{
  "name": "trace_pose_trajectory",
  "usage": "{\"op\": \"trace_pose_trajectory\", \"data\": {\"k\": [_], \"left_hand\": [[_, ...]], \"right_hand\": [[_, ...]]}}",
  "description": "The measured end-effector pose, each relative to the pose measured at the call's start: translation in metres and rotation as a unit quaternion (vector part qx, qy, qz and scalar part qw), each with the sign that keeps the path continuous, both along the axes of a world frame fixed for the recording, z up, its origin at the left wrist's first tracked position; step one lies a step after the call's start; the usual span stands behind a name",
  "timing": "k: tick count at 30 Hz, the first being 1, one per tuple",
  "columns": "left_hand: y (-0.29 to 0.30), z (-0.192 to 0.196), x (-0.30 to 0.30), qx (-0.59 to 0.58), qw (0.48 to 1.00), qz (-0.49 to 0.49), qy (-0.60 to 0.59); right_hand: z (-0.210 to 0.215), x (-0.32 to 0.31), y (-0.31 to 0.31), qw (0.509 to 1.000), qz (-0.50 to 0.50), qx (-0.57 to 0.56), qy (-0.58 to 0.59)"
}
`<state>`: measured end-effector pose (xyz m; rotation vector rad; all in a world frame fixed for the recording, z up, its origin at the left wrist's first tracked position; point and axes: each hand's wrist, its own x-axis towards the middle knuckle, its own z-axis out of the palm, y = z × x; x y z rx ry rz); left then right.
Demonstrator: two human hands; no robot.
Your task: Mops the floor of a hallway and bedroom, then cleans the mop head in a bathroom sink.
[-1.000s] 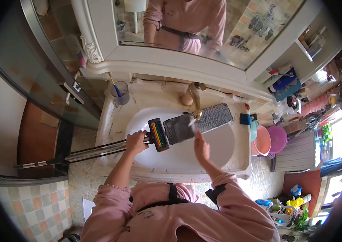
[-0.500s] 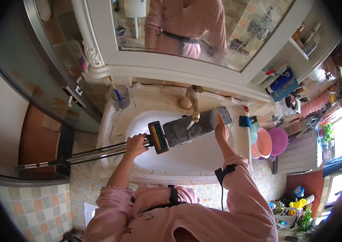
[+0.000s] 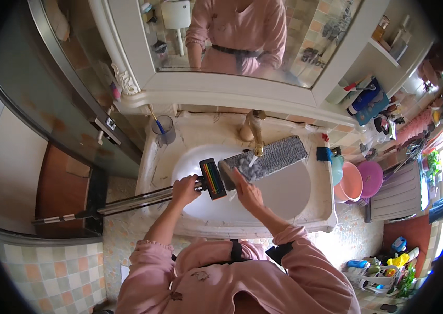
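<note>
While the left hand is clenched round the metal mop pole, the flat-open right hand presses the fuzzy grey rectangular mop pad over the oval white basin.

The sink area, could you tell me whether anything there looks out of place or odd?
A flat mop lies across the sink under the tap, its long handle sticking out past the left rim. The left hand grips the handle; the right hand touches the pad.
</note>
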<state>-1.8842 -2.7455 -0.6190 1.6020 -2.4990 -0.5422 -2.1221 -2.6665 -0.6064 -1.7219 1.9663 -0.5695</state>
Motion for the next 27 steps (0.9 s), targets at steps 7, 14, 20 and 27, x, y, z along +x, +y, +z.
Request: {"op": "trace_pose_trajectory", "data": {"k": [7, 14, 20, 27], "left_hand": [[0.021, 0.008, 0.023, 0.029, 0.999, 0.012, 0.023], [0.055, 0.102, 0.060, 0.056, 0.995, 0.077, -0.042], [0.082, 0.165, 0.096, 0.065, 0.986, 0.121, -0.098], [0.100, 0.177, 0.115, 0.022, 0.983, 0.105, -0.151]], "right_hand": [[0.032, 0.010, 0.012, 0.994, 0.081, 0.037, 0.064], [0.031, -0.034, 0.023, 0.993, 0.004, -0.030, 0.117], [-0.019, -0.093, 0.026, 0.988, -0.095, -0.043, 0.112], [-0.021, -0.063, 0.032, 0.993, -0.109, -0.032, 0.009]]}}
